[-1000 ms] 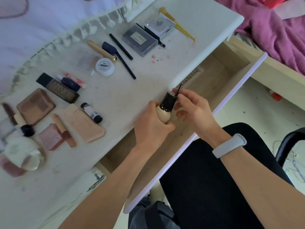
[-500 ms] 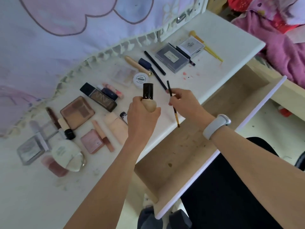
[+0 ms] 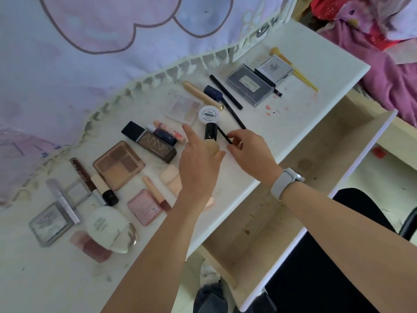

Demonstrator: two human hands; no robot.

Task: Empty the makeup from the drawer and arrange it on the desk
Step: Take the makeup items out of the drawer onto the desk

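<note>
foundation bottle (image 3: 210,137) in left hand (image 3: 198,161) grip | right hand (image 3: 250,150) pinches thin brush (image 3: 223,134)

We count 2 hands, the left hand (image 3: 198,163) and the right hand (image 3: 249,150); 1 foundation bottle (image 3: 211,137); 1 round white jar (image 3: 209,114); 2 grey compacts (image 3: 249,84) by the far corner; 1 yellow brush (image 3: 300,75); 1 open drawer (image 3: 293,177); 1 white desk (image 3: 282,123).
</note>
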